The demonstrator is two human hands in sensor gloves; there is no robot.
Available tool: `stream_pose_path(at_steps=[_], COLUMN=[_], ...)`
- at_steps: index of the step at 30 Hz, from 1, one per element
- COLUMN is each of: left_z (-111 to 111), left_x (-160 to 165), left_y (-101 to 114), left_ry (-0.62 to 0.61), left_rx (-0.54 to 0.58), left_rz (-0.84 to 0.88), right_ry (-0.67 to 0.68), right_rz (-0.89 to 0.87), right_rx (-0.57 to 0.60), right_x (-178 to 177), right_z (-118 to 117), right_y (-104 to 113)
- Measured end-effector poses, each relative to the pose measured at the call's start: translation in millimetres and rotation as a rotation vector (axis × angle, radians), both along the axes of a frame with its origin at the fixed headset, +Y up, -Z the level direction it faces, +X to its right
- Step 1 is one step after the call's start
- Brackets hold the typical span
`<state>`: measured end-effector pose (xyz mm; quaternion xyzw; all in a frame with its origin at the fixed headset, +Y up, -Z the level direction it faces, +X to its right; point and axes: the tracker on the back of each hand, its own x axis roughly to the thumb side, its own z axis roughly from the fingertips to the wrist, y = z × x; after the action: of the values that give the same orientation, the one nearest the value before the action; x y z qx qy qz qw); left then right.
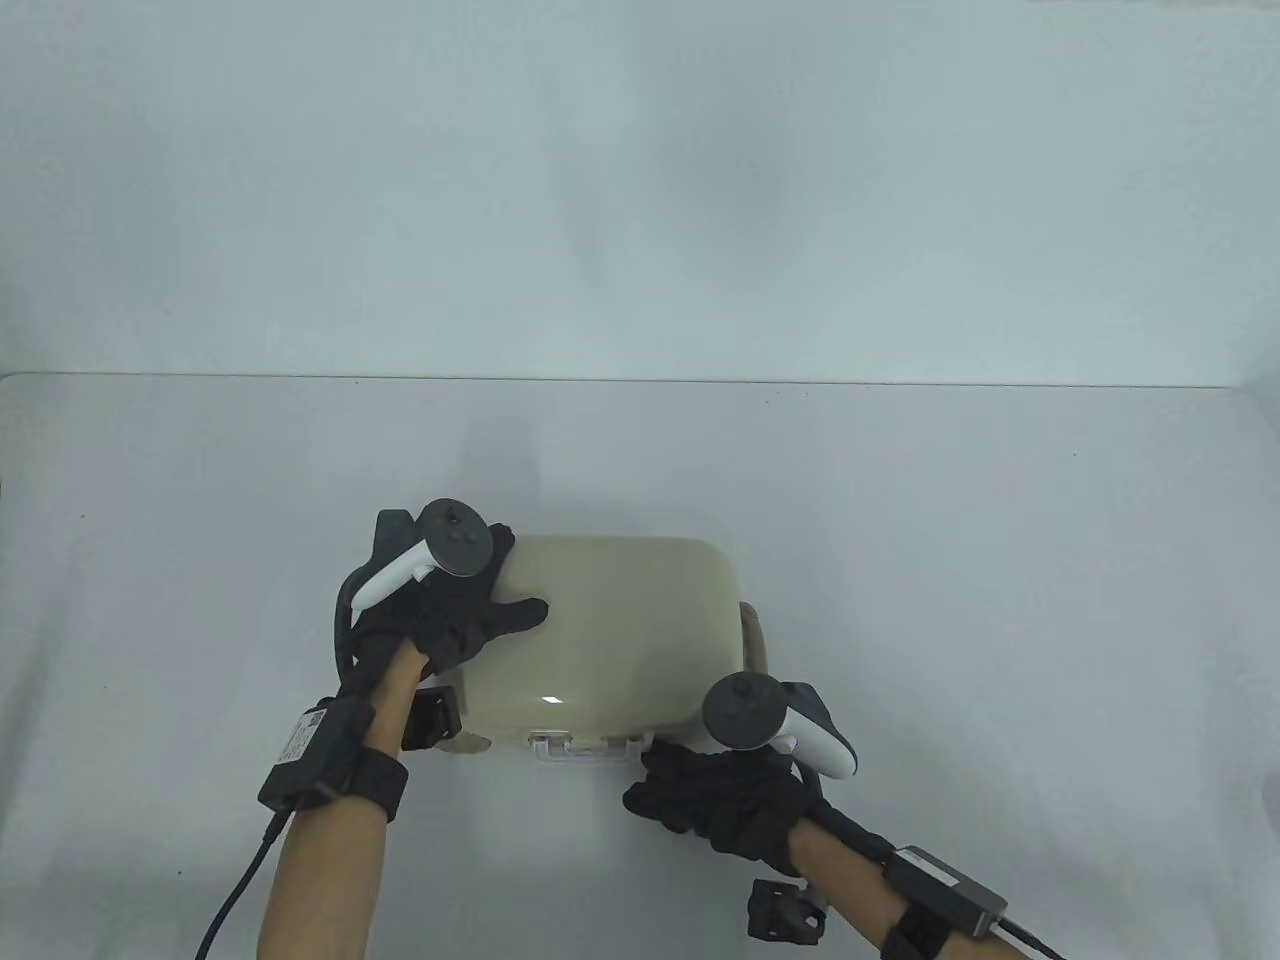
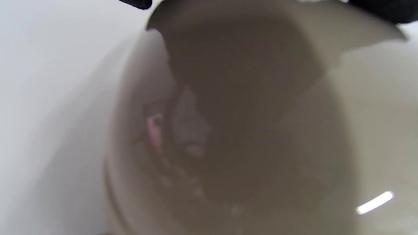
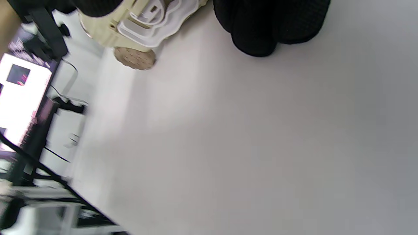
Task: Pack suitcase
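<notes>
A small beige hard-shell suitcase [image 1: 620,620] lies shut on the white table, its white latch [image 1: 585,745] facing me. My left hand [image 1: 470,620] rests flat on the left part of the lid, thumb spread to the right. The left wrist view shows the blurred glossy lid [image 2: 359,130] close up, with glove fingertips [image 2: 137,3] at the top edge. My right hand [image 1: 690,795] lies on the table just right of the latch, fingers curled and holding nothing. The right wrist view shows its curled fingers [image 3: 261,29] beside the latch [image 3: 153,23].
A beige side handle [image 1: 757,635] sticks out on the suitcase's right, and a speckled wheel [image 3: 134,58] shows at its front left corner. The white table [image 1: 900,500] runs back to a plain wall. A lit monitor [image 3: 19,98] stands beyond the table edge.
</notes>
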<state>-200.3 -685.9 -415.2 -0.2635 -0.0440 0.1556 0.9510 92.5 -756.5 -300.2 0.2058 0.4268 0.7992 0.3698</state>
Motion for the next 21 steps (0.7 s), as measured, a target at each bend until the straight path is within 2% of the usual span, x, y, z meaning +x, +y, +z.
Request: stream_pose_path(at_steps=[2, 8, 10, 13, 15, 17, 21], left_z=[0, 0, 0, 0, 0, 0, 0], left_x=[0, -3, -3, -2, -1, -3, -4], left_y=[0, 1, 1, 3, 3, 2, 2], left_ry=[0.002, 0.015, 0.031, 0.038, 0.037, 0.041, 0.038], left_rx=[-0.004, -0.011, -0.011, -0.012, -0.012, -0.01, -0.012], left_rz=[0.01, 0.009, 0.008, -0.02, -0.009, 0.016, 0.012], right_ry=[-0.001, -0.032, -0.089, -0.146, -0.14, -0.115, -0.079], right_rz=[-0.05, -0.077, -0.051, 0.032, -0.011, -0.093, -0.117], right_rx=[-0.065, -0.078, -0.053, 0.059, 0.008, -0.09, -0.107], right_x=[-1, 3, 2, 2, 2, 2, 0], right_z=[0, 0, 2, 7, 6, 4, 3], right_y=[-4, -10, -7, -2, -4, -9, -14])
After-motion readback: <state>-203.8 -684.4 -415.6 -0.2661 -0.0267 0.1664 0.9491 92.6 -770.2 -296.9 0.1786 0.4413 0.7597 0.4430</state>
